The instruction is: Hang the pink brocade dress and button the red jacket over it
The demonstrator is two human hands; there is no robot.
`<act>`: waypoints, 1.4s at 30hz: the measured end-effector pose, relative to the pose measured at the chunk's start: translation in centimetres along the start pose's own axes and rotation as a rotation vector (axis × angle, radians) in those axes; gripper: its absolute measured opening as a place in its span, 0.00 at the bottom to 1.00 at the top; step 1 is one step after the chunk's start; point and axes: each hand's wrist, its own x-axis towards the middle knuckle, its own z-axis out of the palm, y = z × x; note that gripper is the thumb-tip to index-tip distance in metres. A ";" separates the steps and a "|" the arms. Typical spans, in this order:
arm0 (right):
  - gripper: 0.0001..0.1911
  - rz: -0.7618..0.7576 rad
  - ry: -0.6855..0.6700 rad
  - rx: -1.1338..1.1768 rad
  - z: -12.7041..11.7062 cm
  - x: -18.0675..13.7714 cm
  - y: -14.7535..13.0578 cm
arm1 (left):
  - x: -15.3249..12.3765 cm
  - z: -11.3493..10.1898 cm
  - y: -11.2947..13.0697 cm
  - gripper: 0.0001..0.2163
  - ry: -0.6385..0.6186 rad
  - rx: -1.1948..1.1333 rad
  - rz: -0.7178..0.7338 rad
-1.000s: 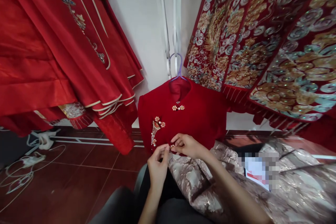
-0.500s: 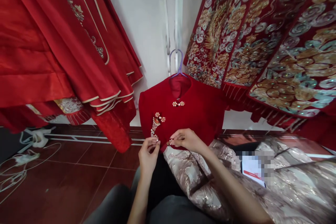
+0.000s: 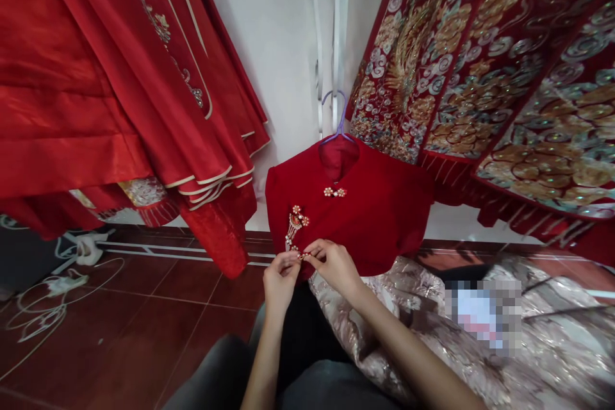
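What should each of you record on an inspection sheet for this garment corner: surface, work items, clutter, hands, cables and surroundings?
Surface: dark red tiled floor; pale brocade cloth lies over the person's lap.
Job's things: red top on a lilac hanger, with a pearl clasp at its lower edge, a tasselled brooch and a collar button.
Clutter: white lump on the floor by the wall, too small to identify.
Hands: left hand and right hand meet at the pearl clasp, fingers pinched on it.
Cables: white cable loops on the floor, far left.
Surroundings: red robes hang left, embroidered panels right, white wall behind.
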 end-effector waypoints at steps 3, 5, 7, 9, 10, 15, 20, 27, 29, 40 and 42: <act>0.06 -0.003 0.041 -0.076 -0.2 -0.2 -0.1 | -0.1 -0.1 0.3 0.10 -0.032 -0.043 -0.020; 0.06 -0.022 -0.004 -0.011 -0.4 -0.1 0.0 | -0.3 -0.1 0.6 0.12 -0.063 -0.074 -0.054; 0.06 -0.044 -0.050 0.065 -0.4 0.0 0.1 | -0.4 -0.1 0.6 0.14 -0.082 -0.093 -0.078; 0.06 -0.054 -0.036 0.071 -0.3 0.0 0.3 | -0.5 -0.1 0.5 0.14 -0.074 -0.099 -0.076; 0.06 -0.055 -0.011 0.049 -0.1 0.0 0.4 | -0.5 -0.1 0.4 0.13 -0.064 -0.098 -0.068; 0.06 -0.065 0.075 -0.007 0.7 0.2 0.9 | 0.4 0.0 0.2 0.11 -0.058 -0.065 -0.041; 0.06 -0.055 0.098 0.067 0.8 0.2 0.9 | 1.0 -0.2 0.7 0.11 -0.079 -0.024 -0.062; 0.08 -0.080 0.168 0.067 2.1 -0.3 1.0 | 1.6 -1.1 0.4 0.10 -0.193 0.038 -0.032; 0.07 -0.075 0.111 0.042 1.4 -0.1 0.7 | 1.8 -1.6 0.6 0.11 -0.268 0.033 -0.014; 0.18 0.155 -0.079 0.259 -9.5 -0.6 -1.6 | 0.8 -2.3 1.4 0.13 -0.225 0.277 0.168; 0.15 0.151 -0.255 0.212 -8.4 -0.6 -1.0 | 0.6 -1.4 1.4 0.12 -0.188 0.334 0.229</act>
